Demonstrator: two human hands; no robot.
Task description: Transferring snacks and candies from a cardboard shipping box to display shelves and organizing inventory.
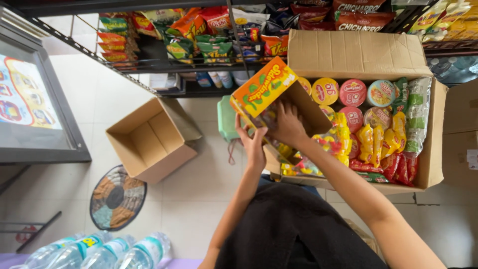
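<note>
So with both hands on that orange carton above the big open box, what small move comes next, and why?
Probably draw the right hand back out of the orange carton with a few sweets. That hand reaches into the carton's open end, while the left hand steadies it from below, tilted over the large cardboard box of snacks. What the fingers hold inside is hidden.

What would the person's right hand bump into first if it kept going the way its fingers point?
The right hand already reaches into the orange display box, so it would probably meet that box's inside wall first; depth is hard to judge.
</note>
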